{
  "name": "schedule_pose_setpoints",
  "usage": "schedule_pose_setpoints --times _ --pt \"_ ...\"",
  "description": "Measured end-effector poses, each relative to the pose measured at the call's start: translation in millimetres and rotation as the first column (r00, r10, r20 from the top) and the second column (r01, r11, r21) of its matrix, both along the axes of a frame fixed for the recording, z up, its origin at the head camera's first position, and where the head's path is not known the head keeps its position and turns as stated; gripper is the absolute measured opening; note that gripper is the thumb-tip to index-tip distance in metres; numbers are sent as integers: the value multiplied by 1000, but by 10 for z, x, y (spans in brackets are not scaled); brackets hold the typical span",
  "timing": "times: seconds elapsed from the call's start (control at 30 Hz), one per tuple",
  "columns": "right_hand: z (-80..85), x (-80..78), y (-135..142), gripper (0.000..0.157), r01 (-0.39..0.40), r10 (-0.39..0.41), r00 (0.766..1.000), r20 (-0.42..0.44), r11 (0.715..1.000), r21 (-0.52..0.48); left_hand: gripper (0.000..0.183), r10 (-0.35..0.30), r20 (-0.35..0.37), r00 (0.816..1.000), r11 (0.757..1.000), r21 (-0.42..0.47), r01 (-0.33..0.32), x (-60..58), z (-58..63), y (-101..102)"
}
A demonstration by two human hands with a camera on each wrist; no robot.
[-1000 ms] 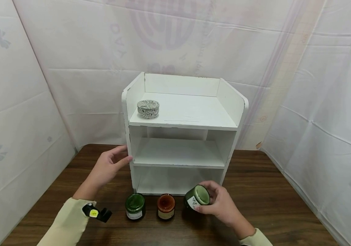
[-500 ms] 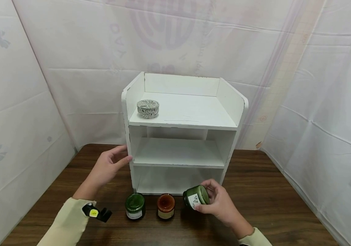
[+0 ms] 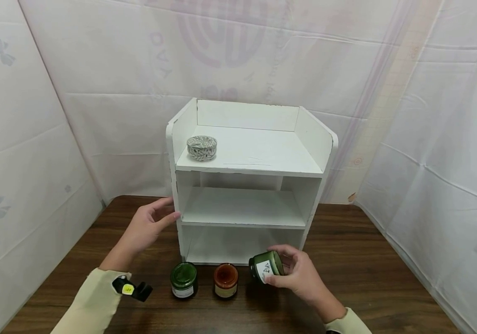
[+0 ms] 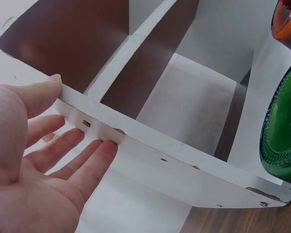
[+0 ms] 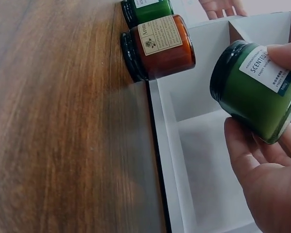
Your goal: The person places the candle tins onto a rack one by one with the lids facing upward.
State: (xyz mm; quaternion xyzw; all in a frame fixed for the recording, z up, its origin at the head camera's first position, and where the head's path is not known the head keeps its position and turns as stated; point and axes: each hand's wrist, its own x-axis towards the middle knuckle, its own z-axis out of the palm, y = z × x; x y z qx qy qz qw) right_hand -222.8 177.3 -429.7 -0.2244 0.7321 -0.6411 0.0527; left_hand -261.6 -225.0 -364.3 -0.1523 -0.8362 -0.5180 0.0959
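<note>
Green jar (image 3: 265, 267) tilts in my right hand (image 3: 300, 276), pinched between thumb and fingers, above the table (image 3: 368, 269) at the shelf's (image 3: 242, 206) front. My left hand (image 3: 144, 227), fingers loosely extended, touches the shelf's left side. An amber jar (image 3: 226, 281) and a second green jar (image 3: 183, 280) stand to the left.

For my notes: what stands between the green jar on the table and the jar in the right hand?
An amber jar on the table, seen in the head view.
</note>
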Motion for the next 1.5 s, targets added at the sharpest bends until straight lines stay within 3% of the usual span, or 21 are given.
schedule_pose_setpoints --times 0.4,0.7,1.07,1.5 --pt "-27 1 0 63 -45 45 999 -18 999 -23 55 -1 5 1000 1000 -3 1 12 12 13" --pt "-42 -8 -23 60 -39 38 999 -21 998 -56 55 1 5 1000 1000 4 -1 14 9 10" --pt "-47 -1 -53 61 -37 41 999 34 992 -118 54 -2 5 1000 1000 9 2 11 0 10" --pt "-82 -21 -47 63 -59 61 998 15 987 -150 54 0 1 1000 1000 7 0 5 -5 9"
